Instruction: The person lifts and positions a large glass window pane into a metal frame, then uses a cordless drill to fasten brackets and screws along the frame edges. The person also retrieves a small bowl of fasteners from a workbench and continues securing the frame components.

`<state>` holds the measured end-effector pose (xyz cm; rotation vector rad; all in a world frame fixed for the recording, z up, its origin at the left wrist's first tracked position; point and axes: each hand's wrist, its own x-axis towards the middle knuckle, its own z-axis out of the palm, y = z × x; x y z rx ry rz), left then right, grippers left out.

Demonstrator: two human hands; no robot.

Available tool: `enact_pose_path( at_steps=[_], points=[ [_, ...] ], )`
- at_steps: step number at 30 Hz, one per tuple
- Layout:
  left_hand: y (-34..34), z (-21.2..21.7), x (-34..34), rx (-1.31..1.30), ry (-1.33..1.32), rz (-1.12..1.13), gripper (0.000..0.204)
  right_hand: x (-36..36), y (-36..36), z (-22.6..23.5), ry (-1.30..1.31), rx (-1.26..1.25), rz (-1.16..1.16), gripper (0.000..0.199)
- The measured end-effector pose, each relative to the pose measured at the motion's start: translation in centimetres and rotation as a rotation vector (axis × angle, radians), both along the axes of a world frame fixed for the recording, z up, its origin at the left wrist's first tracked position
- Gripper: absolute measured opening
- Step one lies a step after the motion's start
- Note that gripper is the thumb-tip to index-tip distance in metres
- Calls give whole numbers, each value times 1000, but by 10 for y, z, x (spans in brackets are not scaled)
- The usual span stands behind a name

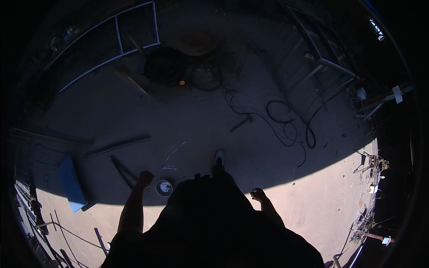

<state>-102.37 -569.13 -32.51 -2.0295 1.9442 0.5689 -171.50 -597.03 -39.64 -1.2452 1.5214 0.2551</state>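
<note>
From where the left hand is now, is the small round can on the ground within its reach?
Probably not without bending: the left hand hangs beside the round can in view, but the can sits on the floor. Nothing lies between them.

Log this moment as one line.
left hand: fisted, empty | right hand: fisted, empty | small round white-lidded tin: on floor, near left hand

Small round can (164, 187): open top, pale contents visible, dark rim. It stands upright on the shaded concrete floor (196, 129), lower centre-left of the frame, just right of the closed left hand (145, 178), apparently not touching it.
</note>
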Motion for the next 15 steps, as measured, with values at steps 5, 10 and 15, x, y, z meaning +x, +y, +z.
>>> enact_pose_path(
  at_steps=[5,10,15],
  points=[
    [52,-33,-126,170,812,988,31,114,-216,17,11,-83,186,34],
    [39,-39,-137,262,732,1309,33,273,-365,77,8,-185,232,40],
    [28,-62,-68,213,773,1449,36,447,-397,97,-119,-337,349,37]
  ],
)
